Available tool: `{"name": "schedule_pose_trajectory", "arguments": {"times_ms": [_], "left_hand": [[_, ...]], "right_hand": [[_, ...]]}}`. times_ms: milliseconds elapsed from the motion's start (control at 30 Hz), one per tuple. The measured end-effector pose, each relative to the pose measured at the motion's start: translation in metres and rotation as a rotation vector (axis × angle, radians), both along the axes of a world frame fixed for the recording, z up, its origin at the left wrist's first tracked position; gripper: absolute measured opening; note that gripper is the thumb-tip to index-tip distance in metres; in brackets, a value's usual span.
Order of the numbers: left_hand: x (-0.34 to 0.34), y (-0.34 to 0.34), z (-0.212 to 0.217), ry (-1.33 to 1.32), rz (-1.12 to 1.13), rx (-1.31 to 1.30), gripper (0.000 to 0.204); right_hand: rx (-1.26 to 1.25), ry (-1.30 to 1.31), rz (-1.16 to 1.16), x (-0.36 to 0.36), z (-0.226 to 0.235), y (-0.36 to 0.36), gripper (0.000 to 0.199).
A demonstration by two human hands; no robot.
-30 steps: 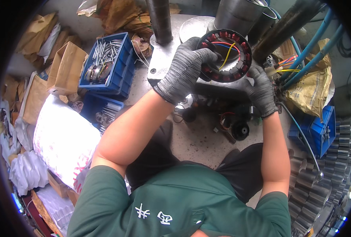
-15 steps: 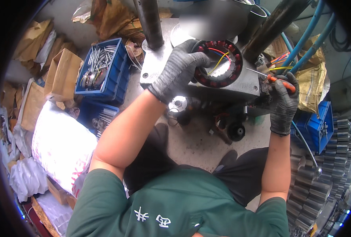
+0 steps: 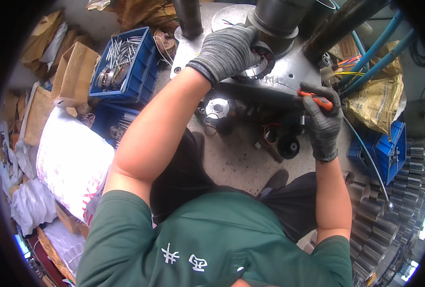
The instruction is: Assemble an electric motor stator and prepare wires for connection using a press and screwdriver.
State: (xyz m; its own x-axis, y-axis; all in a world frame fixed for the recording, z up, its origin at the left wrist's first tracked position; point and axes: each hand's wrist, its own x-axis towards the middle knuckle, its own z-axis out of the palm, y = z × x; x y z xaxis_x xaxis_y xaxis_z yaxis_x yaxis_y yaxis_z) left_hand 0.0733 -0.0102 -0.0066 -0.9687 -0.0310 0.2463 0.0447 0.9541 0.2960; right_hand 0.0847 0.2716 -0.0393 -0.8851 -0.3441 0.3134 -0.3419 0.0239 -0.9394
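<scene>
My left hand [image 3: 232, 53], in a grey glove, grips a motor stator [image 3: 255, 73], a dark ring with a shiny metal inner face. The stator is tilted over the metal press table [image 3: 296, 67], and the hand hides much of it. Thin coloured wire ends [image 3: 228, 22] show just beyond my knuckles. At the table's right front edge my right hand [image 3: 325, 126], also gloved, is closed round the orange handle of a screwdriver [image 3: 321, 101]. Its thin shaft points left toward the table and is hard to see.
A thick metal cylinder [image 3: 275, 21] stands on the table behind the stator, between posts [image 3: 187, 18]. Blue crates [image 3: 147, 62] with metal shafts are at left. Stacked metal cores [image 3: 389, 215] fill the lower right. A dark motor part [image 3: 289, 146] lies under the table.
My left hand has turned the stator from facing me to a steep tilt, lower over the table. My right hand has moved left with the screwdriver. The view has shifted slightly.
</scene>
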Motion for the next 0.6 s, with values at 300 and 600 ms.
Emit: {"name": "schedule_pose_trajectory", "arguments": {"times_ms": [300, 600], "left_hand": [[0.000, -0.024, -0.011, -0.112, -0.020, -0.075, 0.072], [-0.027, -0.053, -0.032, -0.149, -0.016, 0.114, 0.048]], "right_hand": [[-0.152, -0.036, 0.129, 0.010, -0.019, -0.028, 0.028], [0.107, 0.414, 0.063, 0.016, -0.026, -0.047, 0.031]]}}
